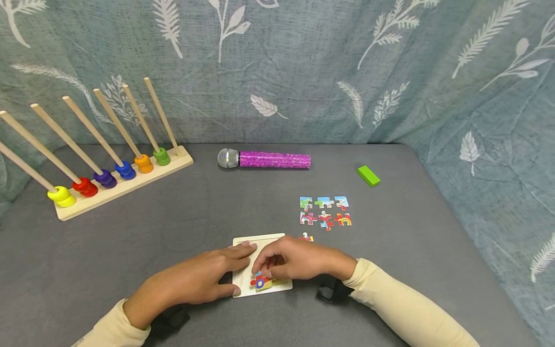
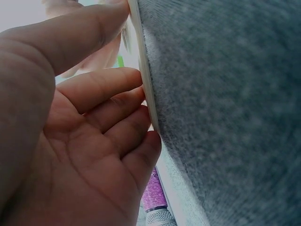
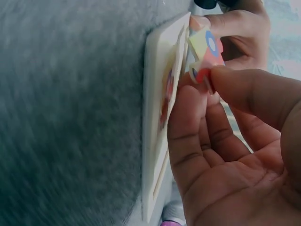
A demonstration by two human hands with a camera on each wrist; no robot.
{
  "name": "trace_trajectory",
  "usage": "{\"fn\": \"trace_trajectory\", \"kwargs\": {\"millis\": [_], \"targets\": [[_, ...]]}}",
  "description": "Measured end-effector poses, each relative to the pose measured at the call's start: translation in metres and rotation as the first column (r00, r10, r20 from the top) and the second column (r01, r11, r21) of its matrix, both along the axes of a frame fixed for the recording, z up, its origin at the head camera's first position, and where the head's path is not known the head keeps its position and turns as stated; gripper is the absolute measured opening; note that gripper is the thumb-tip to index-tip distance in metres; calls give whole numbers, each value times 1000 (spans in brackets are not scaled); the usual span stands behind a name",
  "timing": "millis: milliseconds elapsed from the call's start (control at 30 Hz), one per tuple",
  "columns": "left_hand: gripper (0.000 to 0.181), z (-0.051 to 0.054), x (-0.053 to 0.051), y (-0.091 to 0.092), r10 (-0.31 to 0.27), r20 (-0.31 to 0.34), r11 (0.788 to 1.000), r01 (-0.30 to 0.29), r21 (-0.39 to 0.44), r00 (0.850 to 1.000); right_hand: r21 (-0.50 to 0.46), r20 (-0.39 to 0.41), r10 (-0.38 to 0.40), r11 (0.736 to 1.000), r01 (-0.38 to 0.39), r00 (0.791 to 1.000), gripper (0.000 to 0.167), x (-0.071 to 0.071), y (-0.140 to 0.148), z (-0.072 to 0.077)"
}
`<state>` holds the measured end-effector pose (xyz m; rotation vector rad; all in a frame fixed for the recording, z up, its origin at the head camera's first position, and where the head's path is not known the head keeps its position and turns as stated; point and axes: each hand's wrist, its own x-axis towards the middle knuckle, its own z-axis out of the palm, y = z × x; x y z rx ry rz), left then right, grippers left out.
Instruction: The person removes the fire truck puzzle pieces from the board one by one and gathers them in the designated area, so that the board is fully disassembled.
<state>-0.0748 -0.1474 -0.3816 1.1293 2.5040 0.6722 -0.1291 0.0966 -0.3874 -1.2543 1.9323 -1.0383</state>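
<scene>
A pale wooden puzzle tray (image 1: 264, 236) lies on the table. My left hand (image 1: 195, 278) rests its fairly straight fingers and thumb on the tray's left side; in the left wrist view its fingertips touch the tray edge. Over the tray, my right hand (image 1: 299, 259) pinches a jigsaw puzzle piece (image 3: 205, 52) between thumb and fingers. The piece is red and yellow with a blue ring, tilted above the tray in the right wrist view. At least one other puzzle piece (image 3: 167, 92) lies in the tray, partly hidden by the right hand.
Several loose puzzle pieces (image 1: 325, 219) lie in rows beyond the right hand, one partly covered by it. A purple glittery microphone (image 1: 275, 159) lies at the back. A green block (image 1: 368, 176) is at right. A wooden peg stand (image 1: 130, 185) with coloured beads occupies the left.
</scene>
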Motion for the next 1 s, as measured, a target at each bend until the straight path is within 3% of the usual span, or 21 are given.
{"fn": "trace_trajectory", "kwargs": {"millis": [200,400,1000], "targets": [[59,-1,0,1,13,33,1000,-12,-15,999,-35,40,-45,998,46,998,19,-3,4,6],[59,-1,0,0,-3,-4,1000,3,0,1000,-27,61,-64,997,66,996,20,-5,8,10],[59,-1,2,1,11,21,1000,-11,-4,1000,-91,112,-162,981,172,980,16,-12,43,-3]]}}
